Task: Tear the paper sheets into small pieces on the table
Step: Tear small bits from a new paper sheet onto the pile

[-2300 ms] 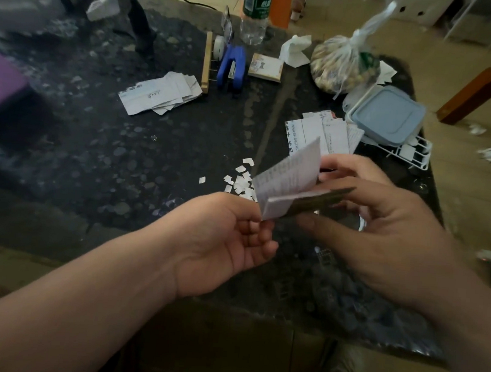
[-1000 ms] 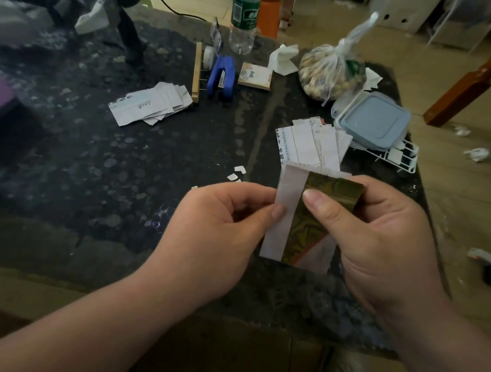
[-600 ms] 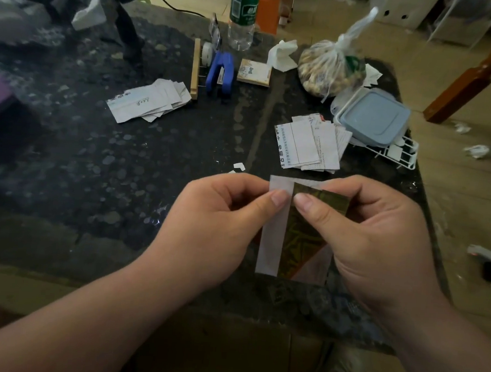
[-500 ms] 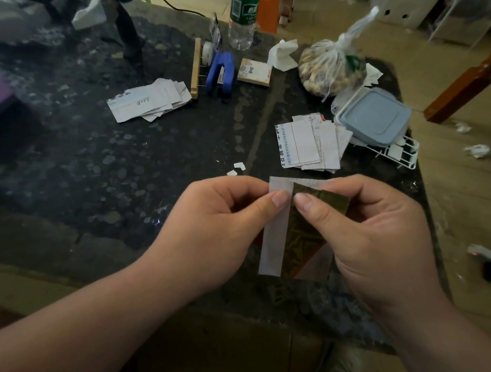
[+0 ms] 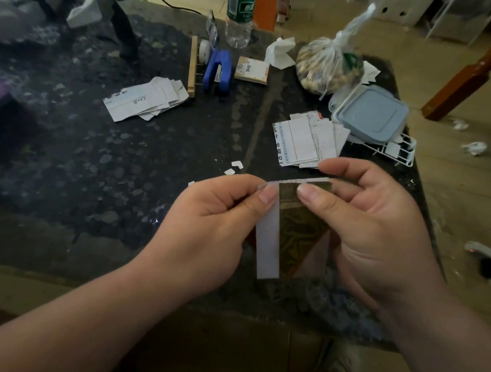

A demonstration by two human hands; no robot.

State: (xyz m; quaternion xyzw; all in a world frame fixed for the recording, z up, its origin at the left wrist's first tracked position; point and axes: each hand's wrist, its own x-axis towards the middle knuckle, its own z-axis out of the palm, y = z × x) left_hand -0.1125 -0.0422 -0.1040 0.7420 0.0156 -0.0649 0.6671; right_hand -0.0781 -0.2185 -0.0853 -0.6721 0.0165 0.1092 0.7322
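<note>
Paper sheet point(image 5: 268, 245): likely light, thin, floppy; should tear easily. Loc: in air, just nearer the person than paper stack point(image 5: 302, 143). L hand point(image 5: 212, 227) & R hand point(image 5: 375, 224) each pinch top edge, thumbs adjacent.

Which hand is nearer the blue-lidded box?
Right. The right hand is just on the near side of the box; the left hand, also pinching the paper, is farther to its left.
</note>
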